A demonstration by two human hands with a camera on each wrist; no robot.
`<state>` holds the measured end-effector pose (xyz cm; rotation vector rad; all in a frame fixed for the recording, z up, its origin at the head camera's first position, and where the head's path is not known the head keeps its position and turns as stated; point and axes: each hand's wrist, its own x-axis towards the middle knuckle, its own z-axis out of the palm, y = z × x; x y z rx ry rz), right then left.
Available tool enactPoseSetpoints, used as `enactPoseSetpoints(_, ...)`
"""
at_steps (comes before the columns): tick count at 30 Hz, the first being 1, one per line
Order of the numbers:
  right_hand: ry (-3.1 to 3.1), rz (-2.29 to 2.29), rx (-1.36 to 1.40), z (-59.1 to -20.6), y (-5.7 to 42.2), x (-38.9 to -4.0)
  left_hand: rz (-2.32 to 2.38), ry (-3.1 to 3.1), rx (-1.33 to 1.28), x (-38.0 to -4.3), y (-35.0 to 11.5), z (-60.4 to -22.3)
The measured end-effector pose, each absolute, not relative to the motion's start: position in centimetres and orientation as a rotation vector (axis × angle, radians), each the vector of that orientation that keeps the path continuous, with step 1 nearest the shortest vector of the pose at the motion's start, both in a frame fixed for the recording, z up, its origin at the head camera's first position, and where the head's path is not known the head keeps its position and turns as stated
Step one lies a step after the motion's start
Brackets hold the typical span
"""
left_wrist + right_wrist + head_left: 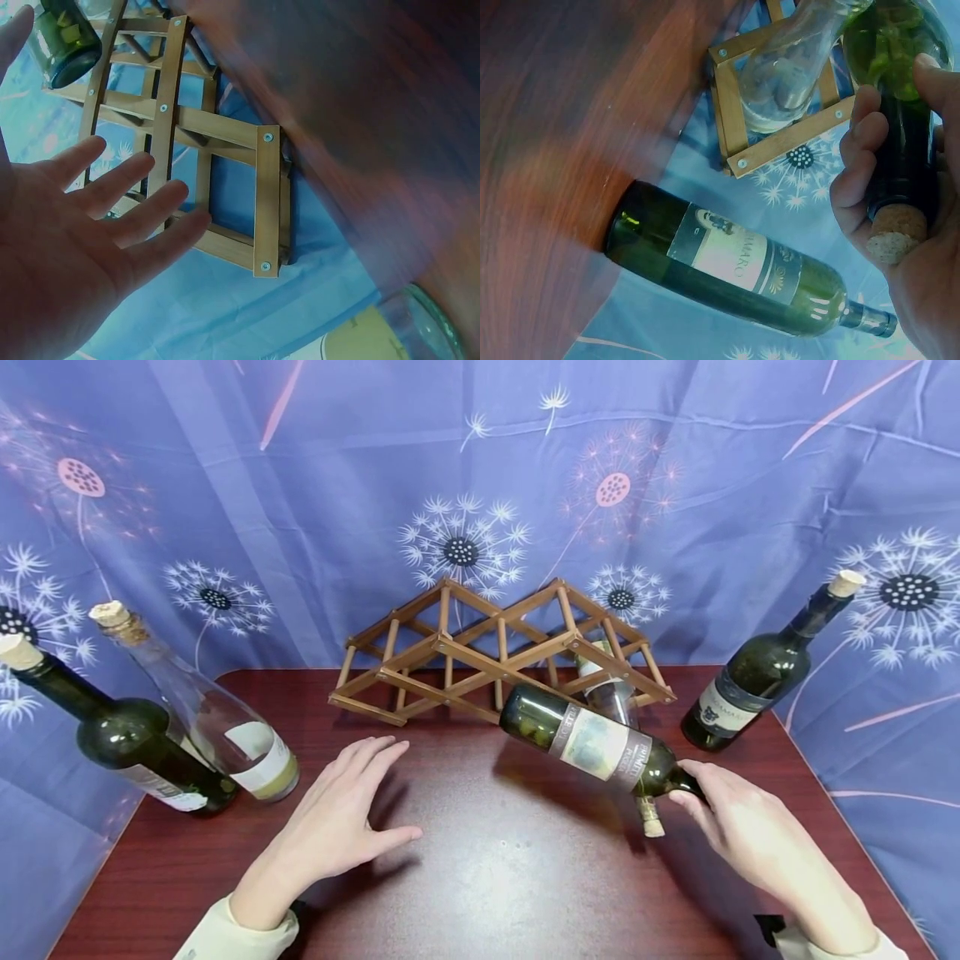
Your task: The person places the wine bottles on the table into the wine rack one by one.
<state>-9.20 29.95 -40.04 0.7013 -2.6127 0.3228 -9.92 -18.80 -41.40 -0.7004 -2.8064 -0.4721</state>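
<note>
My right hand (750, 827) grips a green wine bottle (600, 743) by its neck, the base tilted up toward the wooden wine rack (498, 652). In the right wrist view, the cork (895, 234) of this bottle pokes out by the palm. A clear bottle (611, 697) lies in the right end of the rack, its cork (651, 818) pointing to the front; the held bottle partly covers it in the head view. With fingers spread and nothing held, my left hand (330, 818) hovers in front of the rack's left part.
On the left stand a dark green corked bottle (127, 735) and a clear corked bottle (217, 710). Another dark corked bottle (750, 681) stands at the right, beside the rack. A patterned blue cloth (337, 485) hangs behind the reddish-brown table (487, 877).
</note>
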Motion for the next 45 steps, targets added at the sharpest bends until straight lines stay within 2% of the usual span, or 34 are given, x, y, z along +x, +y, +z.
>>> enactPoseSetpoints(45, -2.695, 0.454, 0.467, -39.8, 30.6, -8.2, -0.405, -2.825, -0.645, -8.8, -19.9, -42.1)
